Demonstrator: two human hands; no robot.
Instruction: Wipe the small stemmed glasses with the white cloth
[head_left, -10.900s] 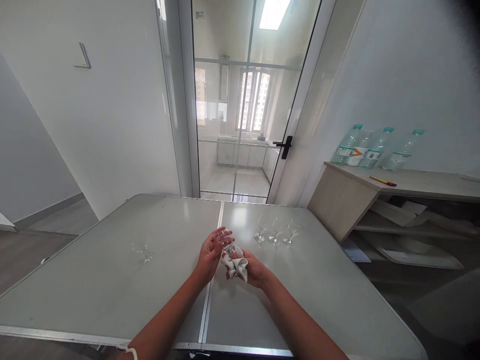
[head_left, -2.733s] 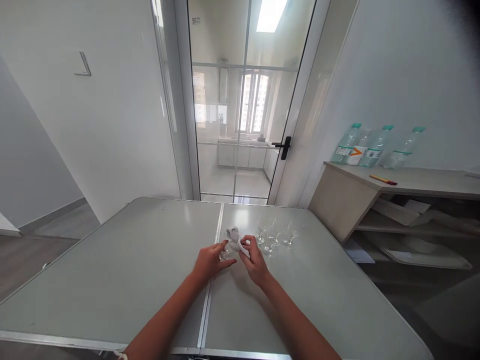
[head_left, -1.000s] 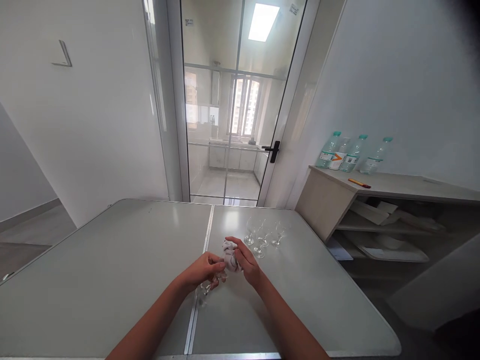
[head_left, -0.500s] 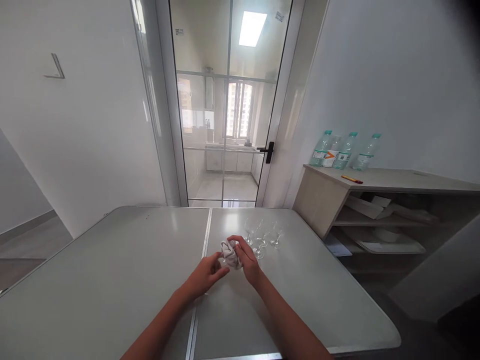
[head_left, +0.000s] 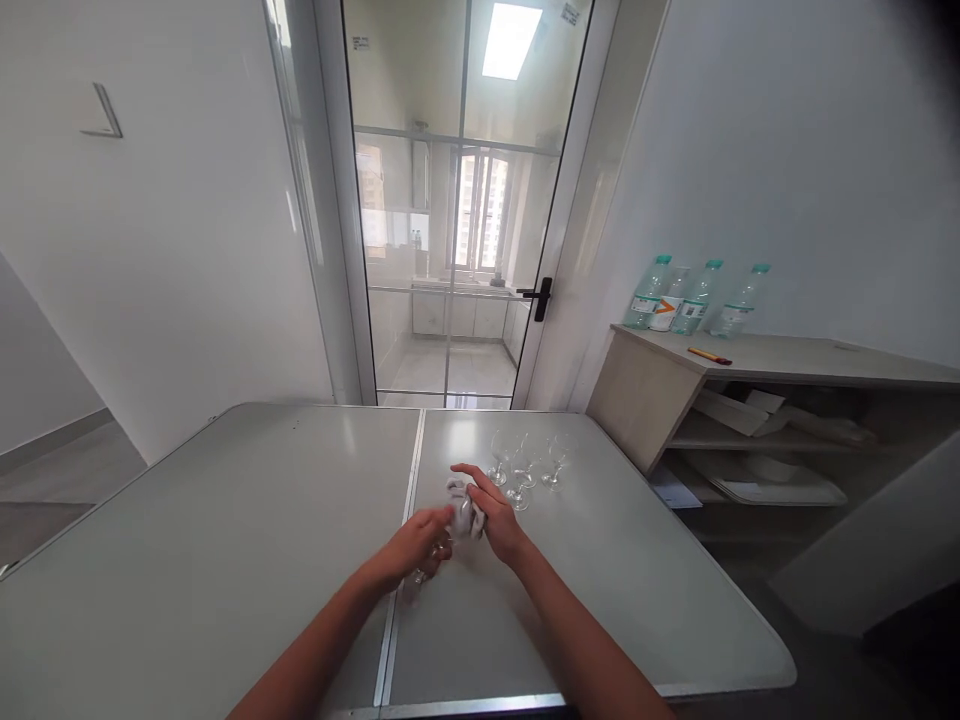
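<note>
My left hand (head_left: 422,540) is closed around the stem of a clear stemmed glass (head_left: 412,586), whose foot shows below my fingers, a little blurred. The glass tilts away from me, and its bowl is mostly hidden by a crumpled light grey cloth (head_left: 465,515). Wrapped over that cloth from the right is my right hand (head_left: 496,512), pressing it against the bowl. Just beyond my right hand, several clear stemmed glasses (head_left: 523,468) stand upright in a group on the grey table (head_left: 247,560).
A metal strip (head_left: 387,640) divides the tabletop. On the right stands a wooden shelf unit (head_left: 645,390) with several plastic bottles (head_left: 694,300) and a red-and-yellow pen-like object (head_left: 709,356) on top. Behind the table is a glass door (head_left: 405,340) with a black handle (head_left: 541,298).
My left hand has turned and closed around the stem, and the glass's foot now shows beneath it. The cloth has shifted slightly in my right hand. The camera view has moved a little.
</note>
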